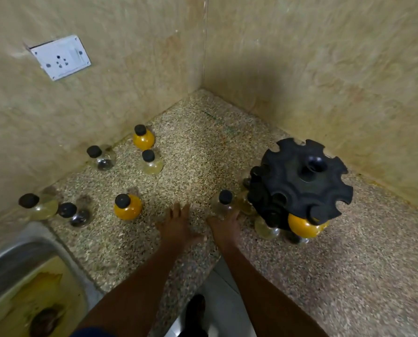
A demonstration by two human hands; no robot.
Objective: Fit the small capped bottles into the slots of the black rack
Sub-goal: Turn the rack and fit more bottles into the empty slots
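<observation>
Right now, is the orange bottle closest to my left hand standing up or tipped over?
Standing up. The orange bottle rests on its round base on the counter, black cap on top, apart from the left hand.

Matt black rack (300,181), speckled stone counter (198,152), brushed-metal sink (16,251)

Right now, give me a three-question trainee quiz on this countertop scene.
1. True or false: the right hand is reaching at a clear bottle that stands beside the black rack.
2. How many orange-filled bottles stand loose on the counter, left of the hands?
3. Which lies at lower left? A) a stove B) a steel sink C) a tray

Key:
1. True.
2. Two: one near the wall, one nearer the left hand. A third orange one already hangs in the rack.
3. B.
</observation>
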